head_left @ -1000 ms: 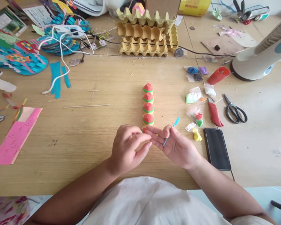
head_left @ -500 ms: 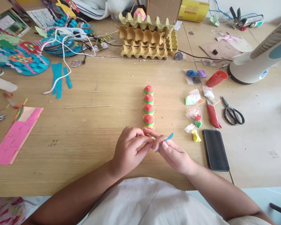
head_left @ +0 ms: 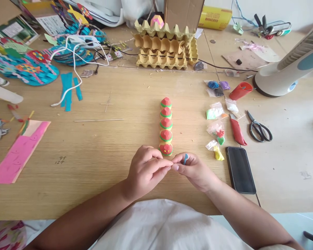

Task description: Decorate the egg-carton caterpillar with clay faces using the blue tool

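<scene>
A row of several egg-carton cups covered in red, green and yellow clay (head_left: 166, 123) runs away from me like a caterpillar. The nearest cup carries small yellow dots like eyes. Just in front of it my two hands meet at the fingertips. My left hand (head_left: 147, 170) is closed in a pinch; whatever lies in it is too small to make out. With a blue plastic clay knife (head_left: 186, 158) tucked between its fingers, my right hand (head_left: 195, 172) also pinches thumb and forefinger against the left fingertips. Most of the knife is hidden by the hand.
Bags of coloured clay (head_left: 215, 110), a red cutter (head_left: 237, 130), scissors (head_left: 259, 127) and a phone (head_left: 240, 170) lie at the right. Egg cartons (head_left: 161, 62) are stacked at the back. Thin sticks (head_left: 99, 120) and a pink paper strip (head_left: 19, 152) lie leftward.
My right hand has turned, and its fingers have drawn back from the nearest cup, which now shows. The blue knife has swung more upright and deeper into the hand. The view has shifted slightly.
</scene>
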`<state>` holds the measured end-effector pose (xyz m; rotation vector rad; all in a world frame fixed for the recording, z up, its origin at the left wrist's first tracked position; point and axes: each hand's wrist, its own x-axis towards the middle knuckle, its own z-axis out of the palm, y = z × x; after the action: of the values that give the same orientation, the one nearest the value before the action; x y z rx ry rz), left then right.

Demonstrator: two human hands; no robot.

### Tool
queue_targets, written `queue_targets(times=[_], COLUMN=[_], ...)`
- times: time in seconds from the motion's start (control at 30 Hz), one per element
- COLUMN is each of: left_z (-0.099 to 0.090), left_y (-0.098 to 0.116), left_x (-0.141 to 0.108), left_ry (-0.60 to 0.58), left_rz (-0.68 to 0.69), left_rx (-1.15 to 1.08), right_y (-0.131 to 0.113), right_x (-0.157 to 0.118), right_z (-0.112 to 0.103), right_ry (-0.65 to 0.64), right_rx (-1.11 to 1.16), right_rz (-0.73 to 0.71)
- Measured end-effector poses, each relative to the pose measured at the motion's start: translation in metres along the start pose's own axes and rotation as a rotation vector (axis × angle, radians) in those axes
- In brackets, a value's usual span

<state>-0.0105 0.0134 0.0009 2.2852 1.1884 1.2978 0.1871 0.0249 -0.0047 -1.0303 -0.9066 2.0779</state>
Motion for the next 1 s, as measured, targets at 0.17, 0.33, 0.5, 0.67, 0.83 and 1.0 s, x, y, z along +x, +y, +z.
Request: queue_targets(times=[0.17, 0.33, 0.5, 0.67, 0.83, 1.0], left_z=[0.002, 0.005, 0.005, 0.006, 0.007, 0.007], left_y=[-0.001, -0.004, -0.008, -0.009, -0.011, -0.011], left_x=[0.000, -0.001, -0.002, -0.002, -0.001, -0.001], left_ry=[-0.019, -0.018, -0.019, 0.005, 0.015, 0.015], left_rz=[0.004, 0.043, 0.035, 0.073, 0.087, 0.077], left_rx=[-0.029, -0.012, 0.005, 0.000, 0.001, -0.014], right_y=[0.003, 0.002, -0.003, 0.000, -0.002, -0.004], right_x=[0.001, 0.001, 0.003, 0.005, 0.006, 0.006], right_z=[-0.001, -0.002, -0.001, -0.003, -0.004, -0.004], right_ry=[0.005, 0.037, 0.114, 0.080, 0.063, 0.072], right_rx=[0.021, -0.116, -0.343, -0.295, -0.401, -0.471], right_rz=[-0.045, -0.098, -0.206, -0.192, -0.210, -0.288])
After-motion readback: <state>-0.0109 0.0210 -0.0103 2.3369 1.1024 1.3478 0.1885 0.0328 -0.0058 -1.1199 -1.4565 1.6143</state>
